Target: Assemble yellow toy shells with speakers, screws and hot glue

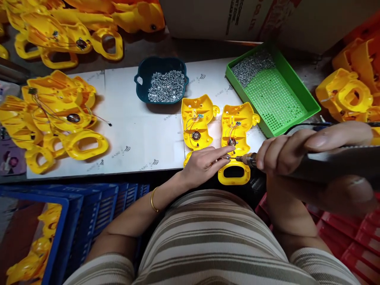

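Note:
My right hand (285,152) is wrapped round a dark electric screwdriver (314,164), held level with its bit pointing left. My left hand (204,164) pinches a small metal screw (228,157) at the tip of the bit. Both meet just above the lower part of a yellow plastic shell half (237,136), which has a ring-shaped handle, a round speaker, thin wires and a small circuit board. A second similar yellow shell half (194,118) lies beside it on the left, its lower end partly hidden by my left hand.
A dark teal bowl (141,89) of screws and a green perforated tray (297,114) with screws stand behind the shells. Yellow shells are piled at the left (59,114), back left and right (347,95). Blue crates (89,221) and red crates (341,237) stand below the table.

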Demonstrator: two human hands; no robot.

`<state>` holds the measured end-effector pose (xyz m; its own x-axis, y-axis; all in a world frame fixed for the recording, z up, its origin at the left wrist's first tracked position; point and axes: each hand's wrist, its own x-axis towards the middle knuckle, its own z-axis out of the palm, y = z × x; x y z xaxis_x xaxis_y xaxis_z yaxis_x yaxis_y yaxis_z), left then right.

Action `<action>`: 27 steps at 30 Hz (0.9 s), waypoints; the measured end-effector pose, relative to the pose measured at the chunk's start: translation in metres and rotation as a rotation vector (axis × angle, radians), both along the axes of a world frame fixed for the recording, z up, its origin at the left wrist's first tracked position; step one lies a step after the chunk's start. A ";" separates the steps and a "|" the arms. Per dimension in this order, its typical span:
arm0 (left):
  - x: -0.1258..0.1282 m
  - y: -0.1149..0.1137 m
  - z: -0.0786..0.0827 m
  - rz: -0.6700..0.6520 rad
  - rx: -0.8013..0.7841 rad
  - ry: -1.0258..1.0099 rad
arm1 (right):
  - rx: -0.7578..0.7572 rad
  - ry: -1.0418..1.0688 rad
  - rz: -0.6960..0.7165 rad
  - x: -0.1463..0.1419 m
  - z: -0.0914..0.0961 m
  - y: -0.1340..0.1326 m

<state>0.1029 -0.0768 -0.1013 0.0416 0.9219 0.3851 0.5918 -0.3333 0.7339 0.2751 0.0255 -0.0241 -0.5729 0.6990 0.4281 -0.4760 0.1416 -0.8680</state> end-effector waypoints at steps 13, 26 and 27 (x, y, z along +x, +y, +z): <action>0.002 0.000 -0.001 -0.055 0.008 0.033 | -0.029 0.010 -0.010 -0.012 0.002 -0.007; 0.019 -0.020 -0.002 -0.042 0.087 0.547 | 0.047 -0.055 -0.331 -0.009 -0.025 0.003; 0.021 -0.021 -0.003 -0.053 0.064 0.566 | 0.038 -0.072 -0.317 -0.010 -0.027 0.004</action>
